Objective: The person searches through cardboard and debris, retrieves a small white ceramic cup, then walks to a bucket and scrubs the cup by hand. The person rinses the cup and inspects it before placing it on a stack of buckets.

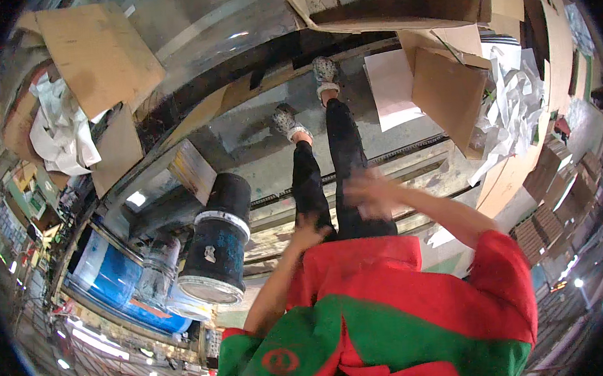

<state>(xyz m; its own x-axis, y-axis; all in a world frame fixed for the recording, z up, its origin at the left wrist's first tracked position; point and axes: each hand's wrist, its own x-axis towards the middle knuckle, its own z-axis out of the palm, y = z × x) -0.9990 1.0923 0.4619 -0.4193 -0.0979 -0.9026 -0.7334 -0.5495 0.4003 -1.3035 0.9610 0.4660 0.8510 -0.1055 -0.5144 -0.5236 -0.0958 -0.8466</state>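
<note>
My left hand point(309, 235) is by my left thigh, over the black trousers point(310, 187). Its fingers look apart and nothing shows in them. Over my right thigh is my right hand point(372, 193), smeared by motion, so the set of its fingers is unclear. No object can be made out in it. Both legs stretch out ahead of me, ending in patterned grey shoes point(326, 71).
To the left stand dark drums point(212, 253) and a large blue drum point(104, 261). Open cardboard boxes point(100, 55) hold crumpled white paper point(63, 128). Another carton point(449, 94) with shredded paper point(512, 107) is at the right, near flat white sheets point(392, 87).
</note>
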